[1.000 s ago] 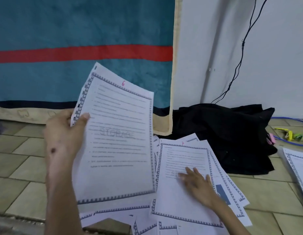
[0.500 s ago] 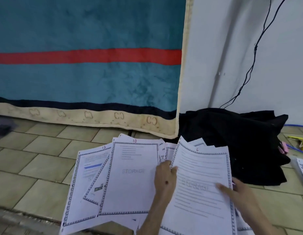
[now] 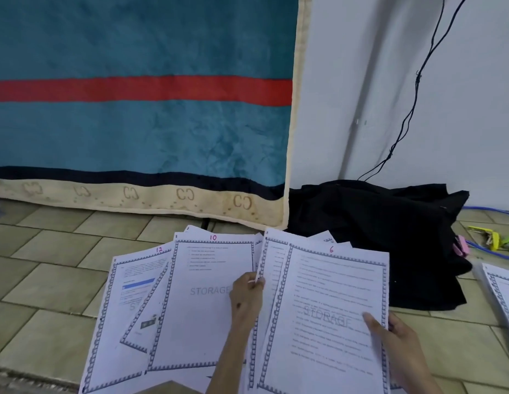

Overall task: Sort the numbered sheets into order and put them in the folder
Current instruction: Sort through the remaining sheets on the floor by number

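Numbered white sheets with patterned borders lie fanned on the tiled floor. Sheet 6 (image 3: 333, 308) is on top at the right, over other sheets. My right hand (image 3: 395, 339) pinches its right edge, thumb on the page. My left hand (image 3: 247, 297) grips the left edge of a sheet just under sheet 6. Sheet 10 (image 3: 202, 302) lies left of my left hand, and sheet 12 (image 3: 125, 308) further left, with a small tilted sheet (image 3: 145, 322) between them. No folder is clearly visible.
A teal blanket (image 3: 139, 123) with a red stripe hangs behind. A black cloth heap (image 3: 384, 240) sits by the white wall, under a black cable (image 3: 415, 103). Another stack of bordered sheets (image 3: 503, 294) lies at the right edge, near pink and yellow-green clips (image 3: 486, 240).
Sheet 6, held up in my left hand a second ago, has come down onto the right-hand pile. My right hand shifted to its right edge. Sheets 10 and 12 are now uncovered.
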A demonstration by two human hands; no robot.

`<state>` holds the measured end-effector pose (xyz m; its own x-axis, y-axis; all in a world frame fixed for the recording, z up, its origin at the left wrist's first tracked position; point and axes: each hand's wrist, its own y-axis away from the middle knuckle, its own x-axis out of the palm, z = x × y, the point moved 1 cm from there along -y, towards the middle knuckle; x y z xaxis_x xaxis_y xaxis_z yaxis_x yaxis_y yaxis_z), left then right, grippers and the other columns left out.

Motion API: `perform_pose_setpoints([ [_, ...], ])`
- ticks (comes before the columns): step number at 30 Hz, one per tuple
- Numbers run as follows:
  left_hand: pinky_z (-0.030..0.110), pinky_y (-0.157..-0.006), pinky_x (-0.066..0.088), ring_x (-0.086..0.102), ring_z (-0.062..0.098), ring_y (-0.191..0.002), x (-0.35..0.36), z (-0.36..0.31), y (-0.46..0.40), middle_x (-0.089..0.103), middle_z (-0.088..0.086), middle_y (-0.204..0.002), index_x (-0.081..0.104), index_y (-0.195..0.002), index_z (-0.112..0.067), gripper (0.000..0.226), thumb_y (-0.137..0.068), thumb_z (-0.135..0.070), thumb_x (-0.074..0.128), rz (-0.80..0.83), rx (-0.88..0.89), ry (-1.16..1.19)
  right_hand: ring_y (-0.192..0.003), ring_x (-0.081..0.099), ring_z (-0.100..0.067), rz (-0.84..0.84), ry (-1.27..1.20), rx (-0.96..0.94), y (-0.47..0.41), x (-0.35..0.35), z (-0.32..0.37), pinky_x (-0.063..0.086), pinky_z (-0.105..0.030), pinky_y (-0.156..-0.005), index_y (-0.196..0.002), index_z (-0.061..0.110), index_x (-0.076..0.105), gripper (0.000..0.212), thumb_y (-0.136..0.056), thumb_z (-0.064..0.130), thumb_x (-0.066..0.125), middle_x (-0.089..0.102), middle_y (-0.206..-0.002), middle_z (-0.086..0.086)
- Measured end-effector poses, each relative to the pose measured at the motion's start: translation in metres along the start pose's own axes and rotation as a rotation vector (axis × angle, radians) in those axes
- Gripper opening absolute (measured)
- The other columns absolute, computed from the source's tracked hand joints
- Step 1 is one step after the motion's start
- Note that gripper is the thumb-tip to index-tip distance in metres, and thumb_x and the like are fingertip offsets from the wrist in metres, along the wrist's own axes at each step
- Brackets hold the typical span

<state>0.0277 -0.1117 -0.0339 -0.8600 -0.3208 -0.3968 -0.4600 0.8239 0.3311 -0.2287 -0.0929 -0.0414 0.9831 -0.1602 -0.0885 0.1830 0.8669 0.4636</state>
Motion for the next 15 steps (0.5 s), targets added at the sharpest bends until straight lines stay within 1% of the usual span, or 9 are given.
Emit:
perform_pose_setpoints([
  [1,0.033,-0.096,0.047,0.059,0.019,-0.101,-0.002,0.003,-0.002,0.065,0.001,-0.108,0.062,-0.11,-0.007,0.025,-0.092,-0.023,0.055,0.017,-0.033,0.059,-0.094,0.065,-0.033,0.003,-0.031,0.013,0.002,-0.002,0.002,0.048,-0.049,-0.096,-0.102,0.009,0.066,0.016,-0.086,0.01,0.064,0.07,-0.096,-0.01],
  [2,0.036,-0.097,0.047,0.06,0.021,-0.105,-0.002,0.006,-0.004,0.066,0.004,-0.113,0.063,-0.112,-0.008,0.026,-0.092,-0.023,0.056,0.039,-0.045,0.103,-0.093,0.064,-0.033,0.008,-0.057,0.025,0.003,-0.003,0.005,0.047,-0.049,-0.095,-0.1,0.008,0.065,0.013,-0.087,0.009,0.062,0.069,-0.094,-0.01],
  [4,0.035,-0.093,0.05,0.063,0.022,-0.102,-0.001,0.009,-0.006,0.069,0.007,-0.11,0.066,-0.102,-0.011,0.019,-0.093,-0.024,0.055,0.125,-0.054,0.207,-0.091,0.065,-0.035,0.014,-0.093,0.037,0.003,-0.003,0.005,0.048,-0.051,-0.093,-0.096,0.007,0.066,0.01,-0.087,0.006,0.062,0.07,-0.093,-0.012],
  [6,0.036,-0.093,0.051,0.066,0.02,-0.098,0.003,0.01,-0.005,0.071,0.005,-0.104,0.068,-0.094,-0.014,0.015,-0.091,-0.026,0.059,0.256,-0.047,0.286,-0.089,0.067,-0.034,0.011,-0.097,0.025,0.004,0.001,0.004,0.051,-0.051,-0.089,-0.096,0.005,0.067,0.011,-0.086,0.005,0.063,0.071,-0.093,-0.015],
  [8,0.031,-0.09,0.053,0.066,0.014,-0.097,0.008,0.01,-0.001,0.071,0.002,-0.105,0.067,-0.094,-0.021,0.008,-0.087,-0.02,0.065,0.363,0.029,0.239,-0.086,0.069,-0.033,0.011,-0.094,0.012,0.004,0.002,0.004,0.053,-0.048,-0.085,-0.098,0.003,0.068,0.014,-0.085,0.004,0.064,0.073,-0.091,-0.016],
  [11,0.018,-0.078,0.055,0.066,0.008,-0.095,0.014,0.008,0.006,0.07,0.0,-0.107,0.065,-0.103,-0.021,0.022,-0.087,-0.007,0.061,0.413,0.112,0.24,-0.085,0.071,-0.035,0.023,-0.086,-0.01,0.002,0.003,0.003,0.054,-0.051,-0.084,-0.102,-0.001,0.068,0.02,-0.083,0.005,0.066,0.074,-0.092,-0.018],
  [12,0.019,-0.079,0.055,0.066,0.009,-0.097,0.015,0.006,0.008,0.07,-0.002,-0.107,0.065,-0.107,-0.02,0.024,-0.089,-0.006,0.059,0.427,0.111,0.265,-0.083,0.071,-0.033,0.016,-0.096,-0.028,0.002,0.002,0.003,0.056,-0.049,-0.08,-0.101,0.0,0.068,0.019,-0.083,0.004,0.066,0.074,-0.091,-0.017],
  [14,0.029,-0.088,0.054,0.067,0.014,-0.102,0.016,0.002,0.011,0.07,-0.003,-0.109,0.064,-0.113,-0.02,0.026,-0.092,-0.007,0.054,0.491,0.108,0.317,-0.075,0.073,-0.023,-0.025,-0.102,-0.104,0.003,-0.003,0.004,0.06,-0.036,-0.068,-0.096,0.004,0.069,0.015,-0.081,0.004,0.068,0.075,-0.086,-0.012],
  [15,0.033,-0.091,0.053,0.066,0.015,-0.104,0.016,0.0,0.012,0.07,-0.003,-0.111,0.063,-0.115,-0.02,0.027,-0.093,-0.008,0.054,0.527,0.121,0.339,-0.074,0.073,-0.02,-0.033,-0.099,-0.147,0.004,-0.007,0.007,0.06,-0.032,-0.066,-0.096,0.006,0.069,0.018,-0.079,0.005,0.07,0.075,-0.087,-0.009],
])
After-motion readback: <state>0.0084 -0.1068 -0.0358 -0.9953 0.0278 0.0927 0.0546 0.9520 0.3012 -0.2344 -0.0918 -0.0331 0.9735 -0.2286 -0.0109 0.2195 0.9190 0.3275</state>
